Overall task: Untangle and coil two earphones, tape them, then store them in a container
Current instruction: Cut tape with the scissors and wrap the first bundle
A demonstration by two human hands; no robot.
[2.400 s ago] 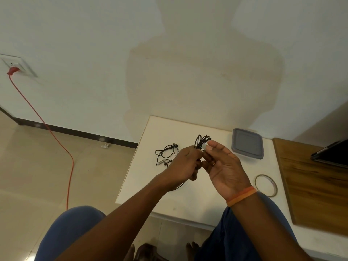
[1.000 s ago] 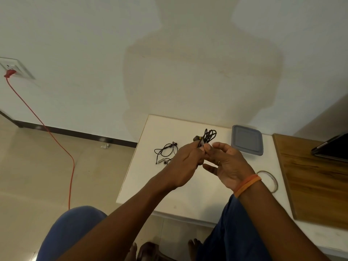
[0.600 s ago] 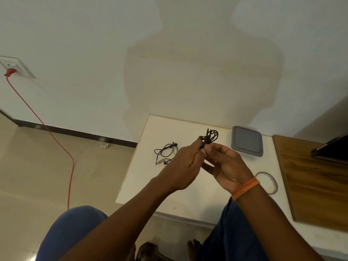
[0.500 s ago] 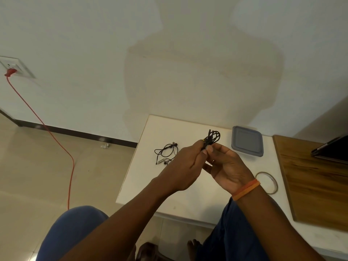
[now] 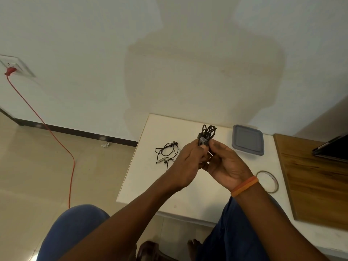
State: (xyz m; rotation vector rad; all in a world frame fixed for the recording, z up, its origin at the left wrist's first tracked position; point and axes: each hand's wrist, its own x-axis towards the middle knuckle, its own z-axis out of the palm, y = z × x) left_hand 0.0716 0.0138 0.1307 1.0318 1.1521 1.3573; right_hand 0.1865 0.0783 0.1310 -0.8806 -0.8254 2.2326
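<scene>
A white table (image 5: 169,200) lies under both hands, its bare top spreading toward the person below the fingers. Beyond the right hand's fingers, on the far side from the left hand, a wooden board (image 5: 316,185) covers the table's right part, with a dark flat device (image 5: 333,149) at its far corner. A grey lidded container (image 5: 247,139) sits on the table just past the right fingertips and a little to their right, apart from them. A roll of clear tape (image 5: 275,182) lies flat beside the right wrist, which wears an orange band (image 5: 244,186).

The left hand (image 5: 185,166) and the right hand (image 5: 227,166) meet above the table, fingertips almost touching. Both sets of fingers are curled and pinch the coiled black earphone (image 5: 206,133), whose bunched loops stand up just above the fingertips; a small grey piece sits at the pinch. Whether that piece is tape or part of the cable I cannot tell.

The second earphone (image 5: 166,152) lies loose on the table to the left of the left hand's knuckles, near but untouched. A red cable (image 5: 56,140) runs down the wall and over the floor, far left of the fingers.
</scene>
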